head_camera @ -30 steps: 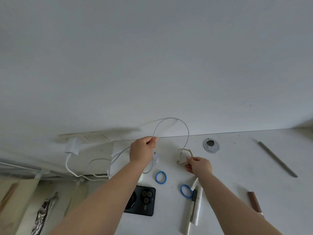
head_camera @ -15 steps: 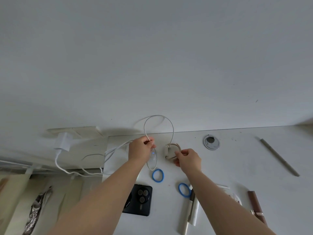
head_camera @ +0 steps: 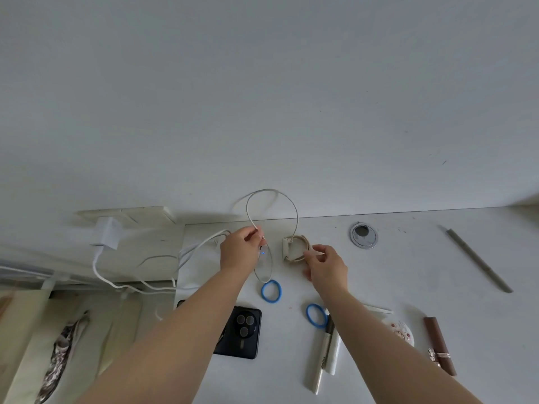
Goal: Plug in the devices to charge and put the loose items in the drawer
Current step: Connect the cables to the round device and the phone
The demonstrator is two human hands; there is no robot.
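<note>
On the desk point(head_camera: 408, 272), hands (left point(head_camera: 239, 252), right point(head_camera: 326, 265)) hold a cable point(head_camera: 294, 211).

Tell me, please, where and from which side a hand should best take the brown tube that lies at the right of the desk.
Grip the brown tube across its plain upper half, coming from above with thumb and fingers on its two long sides. It lies flat on the desk, and a metallic clip sits around its lower part, so the upper half likely offers smoother hold.

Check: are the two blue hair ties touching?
Apart. The head view shows bare white desk between the upper tie and the lower tie.
</note>
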